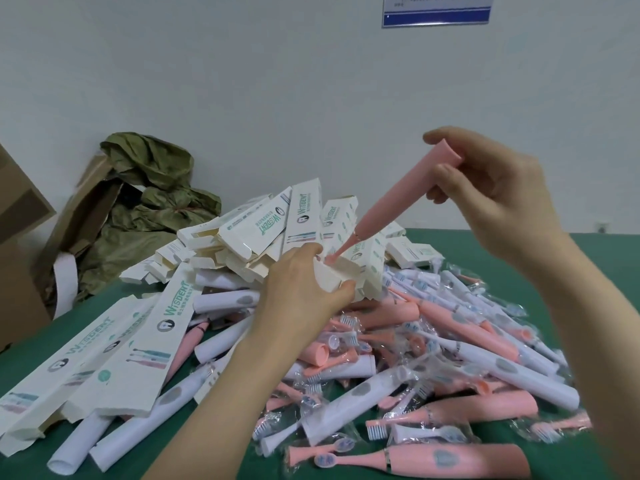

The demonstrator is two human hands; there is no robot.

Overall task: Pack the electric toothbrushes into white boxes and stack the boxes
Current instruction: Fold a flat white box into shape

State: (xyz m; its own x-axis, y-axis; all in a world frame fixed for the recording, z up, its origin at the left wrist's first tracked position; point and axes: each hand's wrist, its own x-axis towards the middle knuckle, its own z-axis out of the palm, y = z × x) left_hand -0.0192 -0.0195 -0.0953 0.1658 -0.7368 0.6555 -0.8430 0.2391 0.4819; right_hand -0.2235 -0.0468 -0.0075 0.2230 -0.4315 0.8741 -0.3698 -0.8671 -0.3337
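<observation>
My right hand pinches the wide end of a pink electric toothbrush and holds it tilted, narrow tip down. The tip sits at the open mouth of a white box that my left hand grips by its end. A heap of pink and white toothbrushes in clear wrappers covers the green table below. Flat and folded white boxes printed with green lettering are piled behind my left hand, and closed long boxes lie to the left.
Brown cardboard cartons and crumpled olive-green packing sheet stand at the back left against the white wall. A blue-edged notice hangs on the wall at top right.
</observation>
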